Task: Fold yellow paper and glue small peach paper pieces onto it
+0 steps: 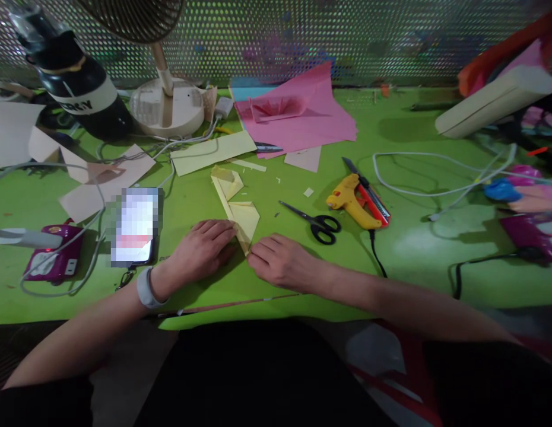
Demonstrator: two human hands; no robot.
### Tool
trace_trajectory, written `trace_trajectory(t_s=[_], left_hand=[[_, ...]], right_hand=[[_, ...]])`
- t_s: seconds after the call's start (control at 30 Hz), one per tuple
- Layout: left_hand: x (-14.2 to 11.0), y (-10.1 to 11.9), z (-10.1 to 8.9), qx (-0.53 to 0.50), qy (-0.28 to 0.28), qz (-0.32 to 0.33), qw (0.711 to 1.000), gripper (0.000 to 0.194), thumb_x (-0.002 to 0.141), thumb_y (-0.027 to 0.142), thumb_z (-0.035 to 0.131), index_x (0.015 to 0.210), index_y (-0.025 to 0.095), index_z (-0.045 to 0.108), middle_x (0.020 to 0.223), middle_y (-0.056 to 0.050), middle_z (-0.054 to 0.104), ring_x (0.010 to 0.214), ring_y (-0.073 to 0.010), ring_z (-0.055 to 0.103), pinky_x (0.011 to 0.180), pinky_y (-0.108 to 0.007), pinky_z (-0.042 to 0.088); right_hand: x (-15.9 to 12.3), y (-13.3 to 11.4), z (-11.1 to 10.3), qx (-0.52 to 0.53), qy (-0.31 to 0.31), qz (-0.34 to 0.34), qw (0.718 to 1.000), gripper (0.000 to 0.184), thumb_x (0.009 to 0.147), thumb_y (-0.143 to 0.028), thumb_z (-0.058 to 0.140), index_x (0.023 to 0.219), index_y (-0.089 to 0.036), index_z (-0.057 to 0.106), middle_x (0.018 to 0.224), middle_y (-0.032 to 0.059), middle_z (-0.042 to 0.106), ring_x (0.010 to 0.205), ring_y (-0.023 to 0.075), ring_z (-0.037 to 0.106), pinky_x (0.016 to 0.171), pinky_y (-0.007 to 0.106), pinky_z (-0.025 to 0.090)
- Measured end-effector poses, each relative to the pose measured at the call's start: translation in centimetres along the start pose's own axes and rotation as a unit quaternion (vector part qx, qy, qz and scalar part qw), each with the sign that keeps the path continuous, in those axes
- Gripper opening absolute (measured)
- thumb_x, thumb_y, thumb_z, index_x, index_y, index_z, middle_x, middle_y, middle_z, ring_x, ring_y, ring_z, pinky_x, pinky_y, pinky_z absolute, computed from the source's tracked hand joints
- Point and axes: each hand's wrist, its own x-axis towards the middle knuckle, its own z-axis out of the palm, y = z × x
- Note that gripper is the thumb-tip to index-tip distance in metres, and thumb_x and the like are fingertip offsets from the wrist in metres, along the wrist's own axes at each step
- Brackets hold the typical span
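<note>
Basically, the folded yellow paper (247, 218) lies on the counter (414, 228), left of centre, its narrow end toward the near edge. Left hand (202, 249) is on one side of that end, right hand (278, 261) on the other, likely to steady the strip and keep the fold lined up. Fingers on both are curled in and touching the paper; can't tell if either is truly pinching or just pressing. Forearms cross the near edge, probably for support.

Scissors (324, 228) lie just beyond the right hand, handles to the right, so an easy reach. Yellow glue gun (352, 201) is beside them, overlapping the red cutter (376, 204); looks like tools parked on the right-hand side. Pink sheet (327, 115) sits by the far edge, maybe to keep it out of the work spot.

Hard to see: narrow tip of the paper and both thumbs, covered by the hands. Phone (136, 225) screen is pixelated, unreadable. Glue gun hides part of the cutter. Purple box (527, 234) is cut off by the frame on the right.
</note>
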Motion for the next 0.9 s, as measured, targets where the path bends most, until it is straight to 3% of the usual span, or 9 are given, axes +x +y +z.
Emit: trace_trajectory(t_s=[0.1,0.27,0.43,0.53,0.67,0.8,0.9], left_hand=[[0.0,0.1,0.0,0.005,0.001,-0.001,1.000,0.030,0.094,0.025,0.053,0.122,0.013,0.058,0.124,-0.015,0.066,0.113,-0.0278,0.062,0.094,-0.045,0.051],[0.1,0.6,-0.7,0.009,-0.009,0.003,1.000,0.029,0.097,0.025,0.049,0.120,0.013,0.060,0.119,-0.015,0.067,0.109,-0.0278,0.063,0.092,-0.046,0.051],[-0.2,0.8,-1.0,0.034,-0.013,0.050,0.998,0.022,0.097,0.020,0.048,0.109,0.014,0.065,0.114,-0.012,0.070,0.104,-0.0243,0.066,0.091,-0.041,0.054],[-0.5,0.7,-0.9,0.046,-0.004,0.075,0.996,0.020,0.095,0.015,0.048,0.106,0.014,0.065,0.113,-0.011,0.072,0.103,-0.0238,0.068,0.084,-0.038,0.058],[-0.7,0.7,-0.9,0.052,0.017,0.085,0.995,0.019,0.095,0.018,0.050,0.105,0.014,0.065,0.113,-0.011,0.073,0.103,-0.0243,0.070,0.082,-0.038,0.060],[-0.6,0.7,-1.1,0.044,0.011,0.082,0.996,0.019,0.097,0.019,0.049,0.104,0.016,0.067,0.114,-0.010,0.072,0.105,-0.0229,0.069,0.084,-0.037,0.060],[-0.5,0.6,-1.2,0.029,0.013,0.079,0.996,0.019,0.096,0.020,0.050,0.102,0.017,0.068,0.113,-0.008,0.073,0.103,-0.0223,0.070,0.082,-0.037,0.061]], right_hand=[[0.0,0.1,-0.1,-0.015,0.017,-0.017,1.000,0.025,0.089,-0.004,0.047,0.073,-0.016,0.060,0.066,0.0034,0.057,0.064,0.0164,0.046,0.058,0.032,0.032],[0.3,-0.3,-0.6,0.014,0.040,0.003,0.999,0.026,0.093,-0.009,0.046,0.075,-0.018,0.062,0.070,0.0033,0.060,0.066,0.0164,0.048,0.060,0.033,0.035],[0.4,-0.1,-0.3,0.110,0.059,0.020,0.992,0.019,0.093,-0.018,0.050,0.082,-0.016,0.065,0.078,0.0054,0.065,0.074,0.0173,0.054,0.068,0.033,0.043],[-0.5,1.0,0.3,0.153,0.058,0.067,0.984,0.020,0.093,-0.025,0.051,0.094,-0.014,0.067,0.086,0.0077,0.068,0.079,0.0184,0.057,0.072,0.033,0.046],[-2.4,2.3,1.1,0.096,0.048,0.143,0.984,0.031,0.092,-0.023,0.048,0.115,-0.011,0.065,0.104,0.0134,0.069,0.091,0.0233,0.060,0.079,0.039,0.047],[-3.4,2.1,1.7,0.079,0.003,0.143,0.987,0.036,0.094,-0.026,0.047,0.123,-0.012,0.062,0.121,0.0160,0.065,0.108,0.0281,0.057,0.087,0.045,0.046],[-3.5,1.9,2.0,0.070,0.012,0.143,0.987,0.036,0.095,-0.028,0.047,0.124,-0.013,0.061,0.123,0.0148,0.065,0.111,0.0274,0.056,0.090,0.044,0.045]])
